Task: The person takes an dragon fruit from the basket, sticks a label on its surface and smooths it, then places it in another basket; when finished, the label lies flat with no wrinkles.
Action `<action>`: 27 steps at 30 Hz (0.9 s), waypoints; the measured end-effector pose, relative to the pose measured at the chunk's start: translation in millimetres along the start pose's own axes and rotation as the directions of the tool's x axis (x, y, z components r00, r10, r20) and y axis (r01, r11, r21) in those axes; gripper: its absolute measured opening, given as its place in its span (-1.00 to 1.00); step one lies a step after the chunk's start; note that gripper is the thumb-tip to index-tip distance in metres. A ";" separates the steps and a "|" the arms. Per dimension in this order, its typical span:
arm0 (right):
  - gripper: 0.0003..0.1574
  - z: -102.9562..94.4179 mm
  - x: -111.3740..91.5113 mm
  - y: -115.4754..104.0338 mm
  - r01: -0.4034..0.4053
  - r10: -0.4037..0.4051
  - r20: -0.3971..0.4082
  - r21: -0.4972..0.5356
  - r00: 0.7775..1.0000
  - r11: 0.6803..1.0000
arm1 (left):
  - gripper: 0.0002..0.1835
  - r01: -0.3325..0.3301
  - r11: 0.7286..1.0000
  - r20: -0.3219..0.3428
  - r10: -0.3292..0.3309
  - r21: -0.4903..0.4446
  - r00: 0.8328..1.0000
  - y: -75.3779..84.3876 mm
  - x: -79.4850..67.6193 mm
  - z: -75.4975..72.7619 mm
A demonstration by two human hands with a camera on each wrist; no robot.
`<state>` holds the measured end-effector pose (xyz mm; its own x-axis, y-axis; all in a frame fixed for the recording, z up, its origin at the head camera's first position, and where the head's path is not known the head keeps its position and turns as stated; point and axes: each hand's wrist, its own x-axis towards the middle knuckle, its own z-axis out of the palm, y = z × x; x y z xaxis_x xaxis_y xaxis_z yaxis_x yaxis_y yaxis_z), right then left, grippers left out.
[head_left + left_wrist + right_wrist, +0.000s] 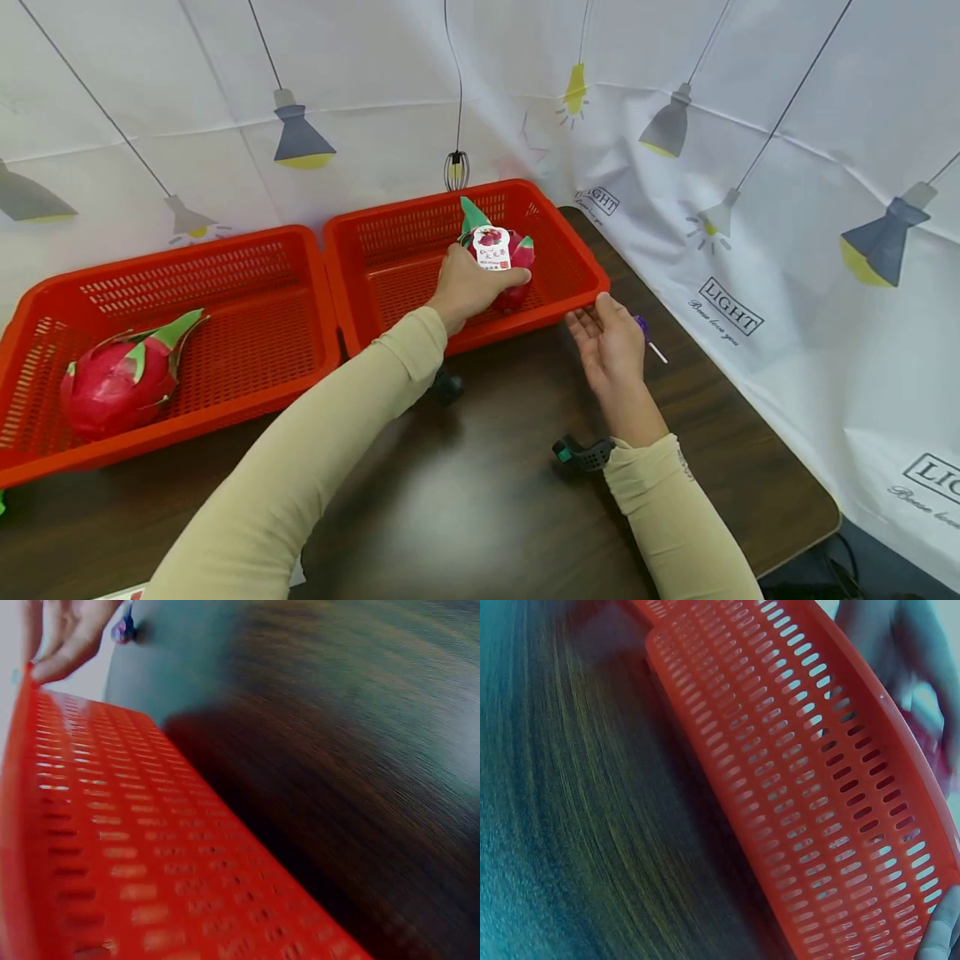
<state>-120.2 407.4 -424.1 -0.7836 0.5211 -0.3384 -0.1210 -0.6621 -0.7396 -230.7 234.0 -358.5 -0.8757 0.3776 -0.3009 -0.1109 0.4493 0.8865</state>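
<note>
In the head view a dragon fruit (pixel 517 250) with a white label (pixel 492 247) lies in the right red basket (pixel 405 242). My left hand (pixel 472 283) reaches in over the near rim and grips this fruit; its thumb lies across the front, below the label, and the other fingers are mostly hidden. At the basket's near right corner, my right hand (pixel 613 337) holds the rim, palm turned up. Its fingers (pixel 67 656) also show on the rim in the left wrist view. From the right wrist view, the perforated basket wall (pixel 780 772) fills the middle.
A second red basket (pixel 255 308) stands to the left, bearing another dragon fruit (pixel 123 383). A purple lollipop (pixel 651 335) lies just right of my right hand on the dark wooden table (pixel 465 500). White sheeting (pixel 787 250) printed with lamps hangs behind and at right.
</note>
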 end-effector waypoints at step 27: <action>-0.47 -6.3 2.4 1.1 -0.068 0.055 0.093 0.137 0.994 0.988 | 0.20 0.148 0.938 -0.014 -0.151 0.314 0.988 -2.9 50.8 47.0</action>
<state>-118.4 411.3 -429.4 -0.8424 0.4312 -0.3232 -0.1498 -0.7635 -0.6282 -252.7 289.9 -392.9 -0.8553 0.2940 -0.4266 -0.0862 0.7311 0.6768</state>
